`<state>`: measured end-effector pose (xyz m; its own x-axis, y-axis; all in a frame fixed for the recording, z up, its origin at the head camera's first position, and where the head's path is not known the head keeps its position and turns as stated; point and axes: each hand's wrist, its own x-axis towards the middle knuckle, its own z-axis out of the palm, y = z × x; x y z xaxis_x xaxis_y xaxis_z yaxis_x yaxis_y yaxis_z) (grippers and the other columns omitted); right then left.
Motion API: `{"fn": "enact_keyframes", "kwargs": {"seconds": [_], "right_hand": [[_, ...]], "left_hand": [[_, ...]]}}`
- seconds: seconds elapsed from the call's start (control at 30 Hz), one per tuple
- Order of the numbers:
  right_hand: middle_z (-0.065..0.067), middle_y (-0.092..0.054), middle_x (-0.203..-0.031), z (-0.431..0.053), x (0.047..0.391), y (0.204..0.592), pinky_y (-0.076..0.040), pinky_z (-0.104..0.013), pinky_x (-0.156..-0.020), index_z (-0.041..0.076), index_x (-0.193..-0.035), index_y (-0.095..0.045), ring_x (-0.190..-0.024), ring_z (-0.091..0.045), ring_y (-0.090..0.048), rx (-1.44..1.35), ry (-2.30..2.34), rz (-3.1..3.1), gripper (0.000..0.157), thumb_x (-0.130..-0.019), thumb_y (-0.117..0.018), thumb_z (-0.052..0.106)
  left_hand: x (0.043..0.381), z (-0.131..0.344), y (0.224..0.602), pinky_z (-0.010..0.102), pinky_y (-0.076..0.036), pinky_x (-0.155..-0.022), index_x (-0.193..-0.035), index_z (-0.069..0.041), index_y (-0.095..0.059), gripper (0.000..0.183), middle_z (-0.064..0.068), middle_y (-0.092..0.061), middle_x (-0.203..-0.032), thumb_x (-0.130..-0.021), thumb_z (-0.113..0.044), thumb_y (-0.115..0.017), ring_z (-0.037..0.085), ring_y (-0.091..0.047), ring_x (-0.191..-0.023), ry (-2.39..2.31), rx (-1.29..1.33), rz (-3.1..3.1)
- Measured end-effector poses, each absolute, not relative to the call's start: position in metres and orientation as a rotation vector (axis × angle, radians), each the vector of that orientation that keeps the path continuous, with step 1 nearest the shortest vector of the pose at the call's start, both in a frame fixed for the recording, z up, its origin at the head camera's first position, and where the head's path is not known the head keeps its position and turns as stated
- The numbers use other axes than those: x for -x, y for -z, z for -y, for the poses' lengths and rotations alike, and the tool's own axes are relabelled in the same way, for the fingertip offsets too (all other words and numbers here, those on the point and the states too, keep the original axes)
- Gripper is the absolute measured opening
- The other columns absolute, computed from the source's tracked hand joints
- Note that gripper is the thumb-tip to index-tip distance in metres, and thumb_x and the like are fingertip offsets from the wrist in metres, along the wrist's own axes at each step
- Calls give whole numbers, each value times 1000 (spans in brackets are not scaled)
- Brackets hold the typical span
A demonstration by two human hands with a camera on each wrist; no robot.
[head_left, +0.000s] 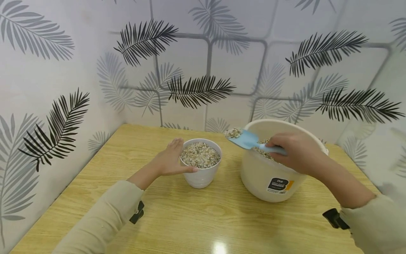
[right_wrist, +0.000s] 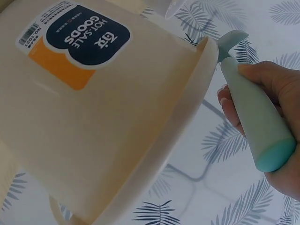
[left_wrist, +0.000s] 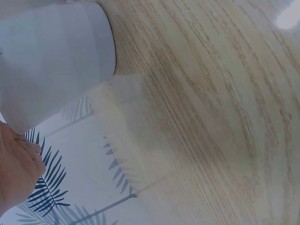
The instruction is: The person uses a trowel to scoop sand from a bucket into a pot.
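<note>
A white pot (head_left: 200,178) stands on the table, filled near its rim with pale gravel (head_left: 201,155). My left hand (head_left: 170,160) rests at the pot's left side, thumb and fingers spread apart along the rim. In the left wrist view, those fingertips (left_wrist: 33,161) lie by the pot's rim. My right hand (head_left: 294,152) grips the handle of a light blue hand trowel (head_left: 248,140) over a large cream bucket (head_left: 255,176). A small heap of gravel (head_left: 233,133) sits on the trowel's blade, which reaches past the bucket's left rim. More gravel (head_left: 263,153) shows inside the bucket.
The wood-grain table (head_left: 190,225) carries both containers, the pot left of the bucket with a gap between. A wall (head_left: 190,60) with a leaf pattern rises behind the table. The bucket has a dark and orange label (right_wrist: 89,35) on its side.
</note>
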<state>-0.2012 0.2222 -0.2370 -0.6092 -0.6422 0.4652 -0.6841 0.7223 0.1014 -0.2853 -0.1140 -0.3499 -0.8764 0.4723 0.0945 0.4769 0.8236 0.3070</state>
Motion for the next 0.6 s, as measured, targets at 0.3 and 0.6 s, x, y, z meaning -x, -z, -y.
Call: {"fn": "enact_keyframes", "kwargs": {"seconds": [0.3,0.6], "right_hand": [[3,-64,-76,-193,204,244,-48,-26,-60,11,-81,-66,-66,-8,-57,-1060,-108,2548,8,-75,-69,7],[2,-56,-73,-166,215,242,-38,-22,-55,9,-77,-61,-62,-7,-43,-1134,-184,2726,9,-80,-62,1]], "left_hand": [[285,116,353,43,-10,-115,-143,4,-4,115,22,-4,-150,-72,-72,-52,33,-2,-140,523,779,2990],[285,116,354,43,-10,-115,-144,2,-4,113,20,-3,-151,-73,-70,-53,32,-2,-140,526,758,3002]]}}
